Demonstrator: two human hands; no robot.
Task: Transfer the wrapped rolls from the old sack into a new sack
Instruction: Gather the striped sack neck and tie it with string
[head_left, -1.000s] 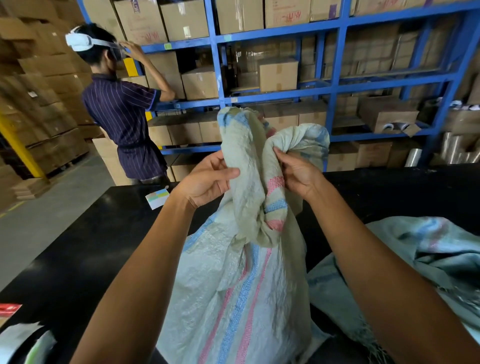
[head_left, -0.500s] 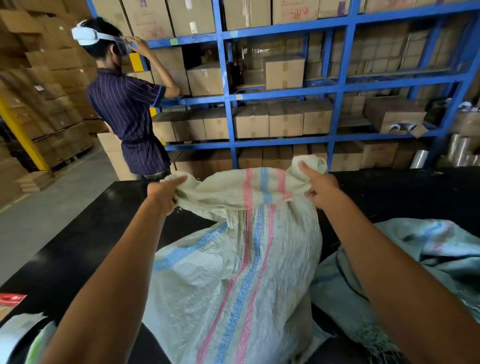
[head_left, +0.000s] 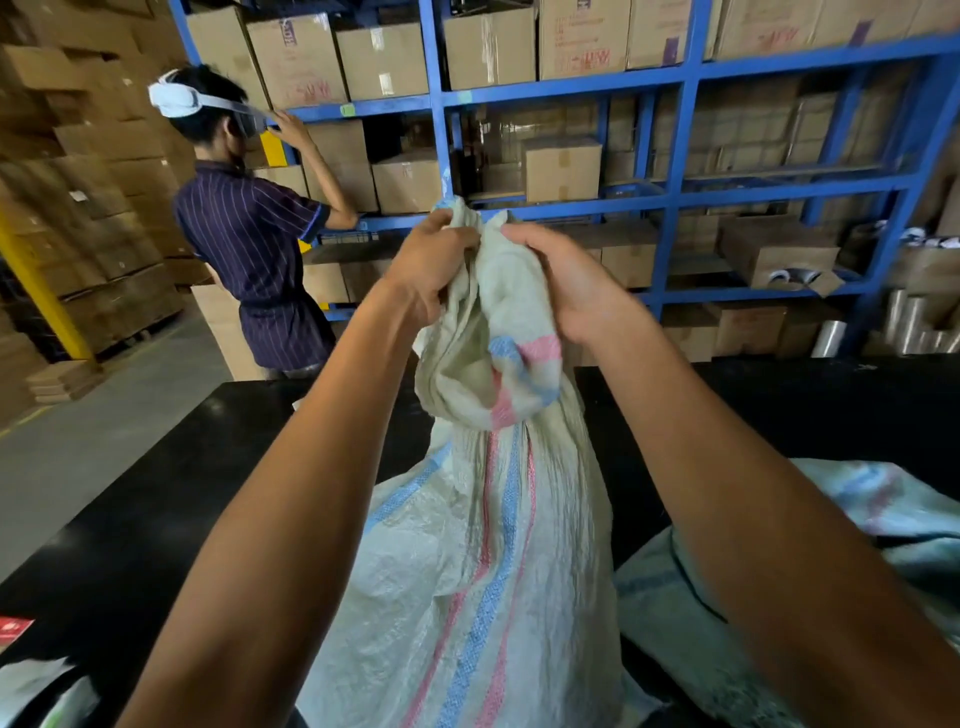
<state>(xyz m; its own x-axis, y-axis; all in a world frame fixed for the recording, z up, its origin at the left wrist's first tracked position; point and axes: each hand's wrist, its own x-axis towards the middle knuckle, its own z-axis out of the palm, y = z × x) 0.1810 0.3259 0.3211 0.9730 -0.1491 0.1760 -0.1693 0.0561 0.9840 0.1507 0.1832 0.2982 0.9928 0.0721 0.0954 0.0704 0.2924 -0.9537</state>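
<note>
A full pale woven sack (head_left: 467, 561) with pink and blue stripes stands upright on the black table (head_left: 156, 509) in front of me. Its top is gathered into a bunch held high. My left hand (head_left: 426, 265) grips the left side of that bunched mouth. My right hand (head_left: 566, 280) grips the right side, fingers curled over the cloth. A second, pale blue-green sack (head_left: 883, 525) lies slack on the table at the right, partly behind my right forearm. No wrapped rolls show; whatever the sacks contain is hidden.
Beyond the table a person (head_left: 249, 249) in a dark striped shirt reaches into blue shelving (head_left: 670, 192) stacked with cardboard boxes. Shiny rolls (head_left: 904, 322) stand on the floor at far right. White bags (head_left: 36, 691) lie at the table's near left corner.
Half a second ago my hands held the sack's mouth stretched wide apart. Now they have come together and raised the top into a gathered bunch. The camera has tilted up.
</note>
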